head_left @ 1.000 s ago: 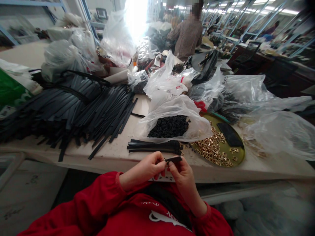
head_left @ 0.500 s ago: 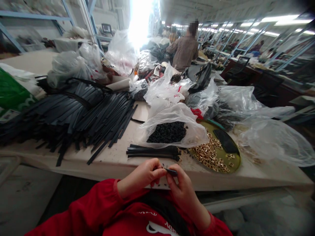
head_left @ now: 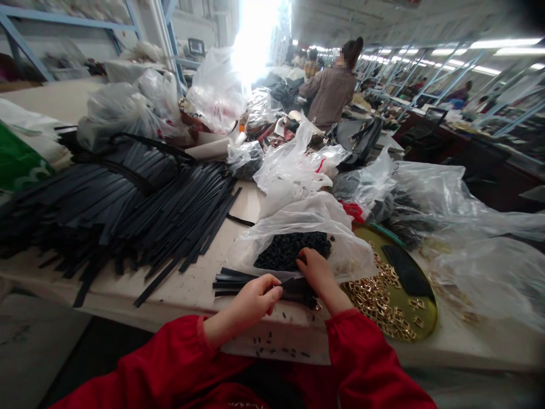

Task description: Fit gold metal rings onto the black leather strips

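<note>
My left hand is closed at the table's front edge, thumb and forefinger pinched on a black strap that blends into the dark straps behind it. My right hand reaches over the front lip of an open clear plastic bag. Its bent fingertips touch a heap of small black pieces inside; whatever is between them is too small to make out. Just behind my left hand lies a small bundle of black straps. Right of the bag, a round yellow-green tray holds many gold-coloured buckles and a dark flat rectangular object.
A big pile of long black strips covers the left of the table. More filled plastic bags crowd the back and right. Black scraps lie near my lap. A person stands beyond the table, facing away.
My right hand has left my left hand and moved forward to the black pieces in the bag. My left hand stays pinched near the table edge. The view has shifted slightly.
</note>
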Demonstrator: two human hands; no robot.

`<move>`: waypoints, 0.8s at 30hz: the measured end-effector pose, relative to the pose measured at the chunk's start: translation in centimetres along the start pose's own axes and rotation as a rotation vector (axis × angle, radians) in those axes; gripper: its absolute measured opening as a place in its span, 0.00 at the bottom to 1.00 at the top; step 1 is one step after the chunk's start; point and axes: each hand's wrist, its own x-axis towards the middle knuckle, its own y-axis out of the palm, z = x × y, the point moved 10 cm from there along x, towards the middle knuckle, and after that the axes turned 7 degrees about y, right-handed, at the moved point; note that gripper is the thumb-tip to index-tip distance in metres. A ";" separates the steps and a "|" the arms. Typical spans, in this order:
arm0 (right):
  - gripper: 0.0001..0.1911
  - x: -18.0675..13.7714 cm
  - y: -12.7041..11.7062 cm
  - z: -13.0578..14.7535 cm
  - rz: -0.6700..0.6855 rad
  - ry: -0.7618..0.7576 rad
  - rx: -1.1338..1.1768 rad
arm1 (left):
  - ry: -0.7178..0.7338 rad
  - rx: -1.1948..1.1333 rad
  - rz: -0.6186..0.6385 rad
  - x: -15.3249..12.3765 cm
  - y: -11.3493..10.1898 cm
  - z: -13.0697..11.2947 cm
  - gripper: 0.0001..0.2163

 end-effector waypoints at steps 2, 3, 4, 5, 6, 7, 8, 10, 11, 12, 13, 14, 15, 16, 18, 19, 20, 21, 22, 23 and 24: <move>0.05 0.3 0.3 -0.2 0.004 0.017 0.021 | -0.023 -0.011 -0.013 0.2 -0.3 0.2 0.08; 0.05 0.2 0.1 -0.3 0.007 0.026 0.039 | -0.026 -0.015 -0.028 0.3 -0.6 0.2 0.08; 0.05 -0.1 -0.1 -0.3 0.010 0.034 0.059 | -0.024 -0.020 -0.048 0.4 -0.9 0.0 0.08; 0.04 -0.6 -0.5 -0.2 0.014 0.038 0.073 | -0.016 -0.026 -0.070 0.5 -1.2 -0.3 0.08; 0.04 -1.2 -0.8 0.1 0.029 0.048 0.111 | -0.004 -0.031 -0.092 0.6 -1.4 -0.8 0.08; 0.06 -2.0 -0.9 0.3 0.065 0.071 0.191 | 0.014 -0.035 -0.109 0.7 -1.5 -1.2 0.09; 0.08 -3.0 -0.8 0.5 0.120 0.109 0.321 | 0.034 -0.038 -0.119 0.7 -1.5 -1.8 0.09; 0.11 -5.3 0.2 1.1 0.253 0.225 0.690 | 0.082 -0.025 -0.124 0.5 -1.3 -2.9 0.10; 0.13 -6.6 0.7 1.5 0.306 0.292 0.884 | 0.112 -0.004 -0.127 0.3 -1.2 -3.5 0.10; 0.13 -7.7 1.2 1.8 0.335 0.349 1.042 | 0.141 0.029 -0.128 0.0 -1.0 -4.0 0.10; 0.14 -8.6 1.5 2.0 0.336 0.388 1.141 | 0.168 0.074 -0.129 -0.3 -0.9 -4.5 0.10; 0.14 -9.4 1.7 2.1 0.316 0.411 1.198 | 0.191 0.128 -0.130 -0.7 -0.7 -4.9 0.10; 0.14 -9.9 1.7 2.0 0.287 0.418 1.221 | 0.208 0.187 -0.134 -1.2 -0.6 -5.2 0.10; 0.13 -10.4 1.6 1.9 0.252 0.410 1.218 | 0.220 0.247 -0.139 -1.6 -0.5 -5.4 0.10; 0.12 -10.9 1.1 1.7 0.169 0.368 1.176 | 0.232 0.358 -0.146 -2.5 -0.3 -5.5 0.10; 0.12 -11.2 0.7 1.5 0.126 0.341 1.149 | 0.234 0.401 -0.145 -2.8 -0.1 -5.4 0.10; 0.12 -11.4 0.4 1.5 0.090 0.313 1.121 | 0.234 0.431 -0.141 -3.1 0.1 -5.3 0.11; 0.12 -11.7 0.1 1.5 0.064 0.288 1.093 | 0.232 0.450 -0.134 -3.3 0.3 -5.2 0.11; 0.12 -11.9 0.0 1.4 0.050 0.272 1.069 | 0.230 0.458 -0.126 -3.4 0.5 -5.1 0.11; 0.13 -12.2 0.0 1.4 0.049 0.269 1.056 | 0.228 0.461 -0.118 -3.6 0.7 -4.9 0.11; 0.14 -12.5 0.2 1.2 0.058 0.284 1.057 | 0.228 0.465 -0.111 -3.7 0.8 -4.9 0.11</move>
